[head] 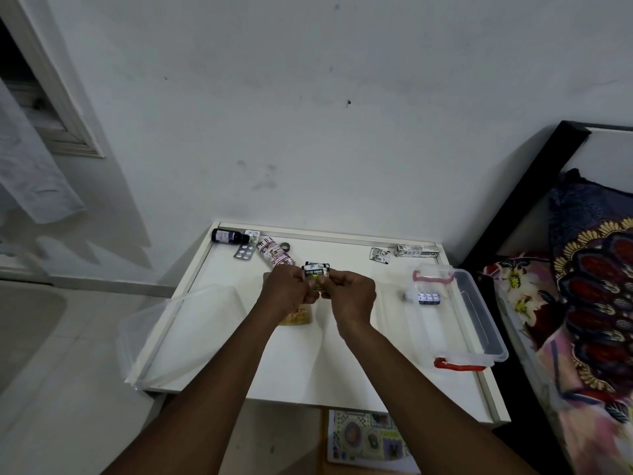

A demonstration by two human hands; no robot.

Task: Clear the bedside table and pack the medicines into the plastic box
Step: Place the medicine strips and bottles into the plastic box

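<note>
Both hands meet above the middle of the white bedside table (308,365). My left hand (286,291) and my right hand (349,294) pinch a small stack of alcohol swab packets (315,271) between them. A yellow blister strip (298,317) lies under my left wrist, partly hidden. The clear plastic box (479,323) with red handles stands at the table's right side, with a blue-and-white pill pack (428,298) inside. At the back left lie a dark bottle (227,235), silver blister strips (245,252) and a patterned tube (274,257).
The box's clear lid (171,334) rests on the table's left edge, overhanging it. A small sachet (379,254) and a long carton (418,250) lie at the back right. A bed with a patterned cover (582,303) is close on the right. The wall is right behind the table.
</note>
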